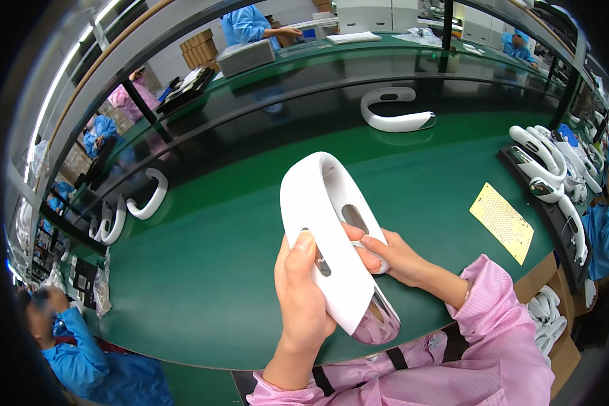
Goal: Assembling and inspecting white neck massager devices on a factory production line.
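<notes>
A white U-shaped neckband device (338, 274) is held up over the green table (203, 291), its curved bend pointing away from me. It has oval dark insets on its arms and a shiny mirror-like end nearest me. My left hand (298, 291) wraps round the left arm of the device, thumb pressed beside an oval inset. My right hand (394, 257) grips the other arm from the right, fingers reaching into the gap between the two arms. Part of that arm's end is hidden behind the fingers.
Similar neckbands lie at the far side (399, 123) and left (157, 196). To the right are a yellow perforated sheet (502, 222), a dark tray (580, 281) of neckbands and a cardboard box (565, 355). A dark rail (304, 98) crosses behind; a blue-sleeved person (81, 352) sits left.
</notes>
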### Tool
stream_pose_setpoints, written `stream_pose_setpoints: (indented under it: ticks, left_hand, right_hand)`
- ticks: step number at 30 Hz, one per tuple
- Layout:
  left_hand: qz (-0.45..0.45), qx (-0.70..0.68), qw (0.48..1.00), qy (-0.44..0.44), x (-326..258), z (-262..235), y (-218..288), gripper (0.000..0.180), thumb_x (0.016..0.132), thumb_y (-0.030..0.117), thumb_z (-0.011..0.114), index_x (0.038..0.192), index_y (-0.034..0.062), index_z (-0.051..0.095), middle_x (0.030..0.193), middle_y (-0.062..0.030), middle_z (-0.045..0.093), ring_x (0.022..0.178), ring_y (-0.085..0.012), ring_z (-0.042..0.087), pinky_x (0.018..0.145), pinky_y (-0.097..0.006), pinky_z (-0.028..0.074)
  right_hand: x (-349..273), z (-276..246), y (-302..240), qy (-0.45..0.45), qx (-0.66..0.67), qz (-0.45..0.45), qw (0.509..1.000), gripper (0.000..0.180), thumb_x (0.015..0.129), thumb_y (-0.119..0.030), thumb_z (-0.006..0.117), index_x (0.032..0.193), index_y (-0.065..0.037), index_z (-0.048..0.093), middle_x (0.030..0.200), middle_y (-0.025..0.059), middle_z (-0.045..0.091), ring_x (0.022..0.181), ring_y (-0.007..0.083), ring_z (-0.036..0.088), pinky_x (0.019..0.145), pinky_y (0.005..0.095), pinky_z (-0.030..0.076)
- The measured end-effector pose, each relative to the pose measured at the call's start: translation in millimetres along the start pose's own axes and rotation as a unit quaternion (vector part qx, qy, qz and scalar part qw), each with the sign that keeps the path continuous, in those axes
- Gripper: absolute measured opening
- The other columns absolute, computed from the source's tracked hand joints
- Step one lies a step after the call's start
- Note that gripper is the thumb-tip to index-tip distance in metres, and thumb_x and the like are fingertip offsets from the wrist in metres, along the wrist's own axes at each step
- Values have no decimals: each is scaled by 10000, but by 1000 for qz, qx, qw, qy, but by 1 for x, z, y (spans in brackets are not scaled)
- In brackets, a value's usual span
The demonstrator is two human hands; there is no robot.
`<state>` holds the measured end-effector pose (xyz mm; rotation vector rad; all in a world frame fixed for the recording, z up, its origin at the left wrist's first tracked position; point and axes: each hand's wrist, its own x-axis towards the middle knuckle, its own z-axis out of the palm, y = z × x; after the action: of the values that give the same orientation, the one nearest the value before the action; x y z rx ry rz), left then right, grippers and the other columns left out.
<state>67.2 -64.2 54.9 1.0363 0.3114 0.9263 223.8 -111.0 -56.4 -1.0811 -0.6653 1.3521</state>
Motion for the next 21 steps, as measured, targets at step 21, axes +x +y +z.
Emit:
stream_pose_setpoints:
  ticks: [21]
  left_hand:
    - [7, 62, 998, -6, -13, 13, -2, 486, 905, 330, 367, 1196, -58, 383, 855, -154, 579, 595, -241, 622, 504, -330, 516]
  right_hand:
    - [1, -3, -5, -22, 29, -1, 999, 413, 944, -249, 509, 1239, 15, 392, 1019, 129, 584, 833, 157, 596, 718, 288, 534]
